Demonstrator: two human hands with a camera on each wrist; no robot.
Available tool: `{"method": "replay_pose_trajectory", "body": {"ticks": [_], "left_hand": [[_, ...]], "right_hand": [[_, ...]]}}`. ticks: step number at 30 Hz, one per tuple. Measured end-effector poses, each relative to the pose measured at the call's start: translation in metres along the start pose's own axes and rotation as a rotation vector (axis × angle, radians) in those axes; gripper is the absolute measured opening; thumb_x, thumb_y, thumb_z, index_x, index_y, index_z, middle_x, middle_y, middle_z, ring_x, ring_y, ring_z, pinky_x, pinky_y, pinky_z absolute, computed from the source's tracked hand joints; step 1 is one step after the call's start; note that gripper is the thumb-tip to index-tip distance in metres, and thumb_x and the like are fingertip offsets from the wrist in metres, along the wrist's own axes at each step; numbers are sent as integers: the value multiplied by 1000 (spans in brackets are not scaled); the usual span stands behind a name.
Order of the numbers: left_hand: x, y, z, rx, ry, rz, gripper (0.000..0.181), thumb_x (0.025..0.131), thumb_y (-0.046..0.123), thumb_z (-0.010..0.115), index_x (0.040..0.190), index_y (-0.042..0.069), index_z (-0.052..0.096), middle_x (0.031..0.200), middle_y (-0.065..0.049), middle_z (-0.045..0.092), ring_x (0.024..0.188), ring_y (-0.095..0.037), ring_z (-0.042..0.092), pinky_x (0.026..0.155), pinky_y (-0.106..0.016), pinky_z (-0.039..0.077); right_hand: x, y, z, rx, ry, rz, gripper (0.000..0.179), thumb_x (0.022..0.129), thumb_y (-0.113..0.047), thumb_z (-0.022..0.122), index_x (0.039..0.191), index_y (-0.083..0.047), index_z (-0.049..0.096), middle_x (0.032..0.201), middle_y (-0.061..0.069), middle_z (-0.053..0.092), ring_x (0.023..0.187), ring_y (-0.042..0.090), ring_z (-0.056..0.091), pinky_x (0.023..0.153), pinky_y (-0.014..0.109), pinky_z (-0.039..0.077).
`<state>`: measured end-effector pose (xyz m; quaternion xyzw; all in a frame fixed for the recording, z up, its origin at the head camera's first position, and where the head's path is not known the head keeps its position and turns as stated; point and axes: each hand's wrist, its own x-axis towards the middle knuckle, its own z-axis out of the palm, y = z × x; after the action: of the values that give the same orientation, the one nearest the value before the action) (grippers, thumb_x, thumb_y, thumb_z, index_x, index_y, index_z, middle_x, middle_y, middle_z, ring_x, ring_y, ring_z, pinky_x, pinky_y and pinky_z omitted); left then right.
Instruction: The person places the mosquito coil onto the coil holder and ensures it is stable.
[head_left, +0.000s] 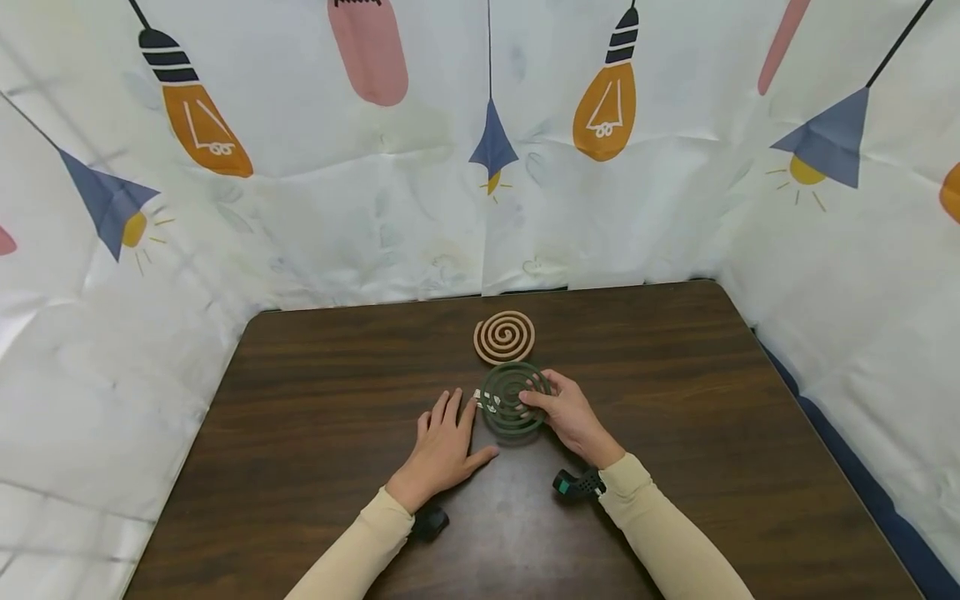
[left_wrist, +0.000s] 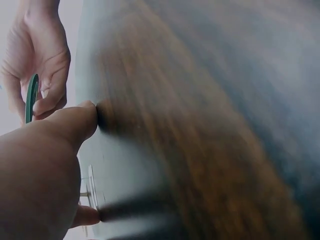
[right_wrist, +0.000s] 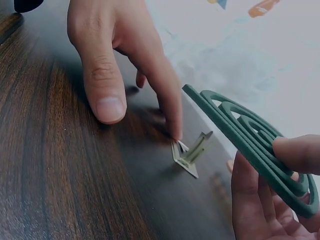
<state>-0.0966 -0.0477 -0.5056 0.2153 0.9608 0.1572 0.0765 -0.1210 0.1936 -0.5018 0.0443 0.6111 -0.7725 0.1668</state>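
Note:
My right hand [head_left: 573, 421] pinches a green mosquito coil [right_wrist: 240, 142] by one side, thumb on its upper face and fingers beneath. The coil is held above the table, tilted in the right wrist view. Below it stands a small metal coil stand [right_wrist: 186, 167] with an upright piece bent up from its flat base. My left hand [head_left: 442, 454] rests on the table with fingers extended, and one fingertip touches the stand's edge. From the head view the green coil partly covers the stand. Behind it lies a tan mosquito coil [head_left: 487, 354], flat on the table.
The dark wood-grain table [head_left: 322, 400] has rounded far corners. A white curtain [head_left: 315, 225] printed with lamps and bulbs hangs around its back and sides. Both wrists wear black straps, the right wristband [head_left: 581, 483] with a green mark.

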Motion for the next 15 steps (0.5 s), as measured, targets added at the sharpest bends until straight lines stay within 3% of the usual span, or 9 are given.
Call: {"method": "replay_pose_trajectory", "body": {"ticks": [15], "left_hand": [[5,0,4,-26,-6,-3,91,95,63,64,161,7,37,168,-26,28,157,-48,24,113,-69,32]], "right_hand": [[5,4,3,26,-8,15,33,99,-7,67,127,0,51,95,-5,66,80,8,70,74,24,61]]}}
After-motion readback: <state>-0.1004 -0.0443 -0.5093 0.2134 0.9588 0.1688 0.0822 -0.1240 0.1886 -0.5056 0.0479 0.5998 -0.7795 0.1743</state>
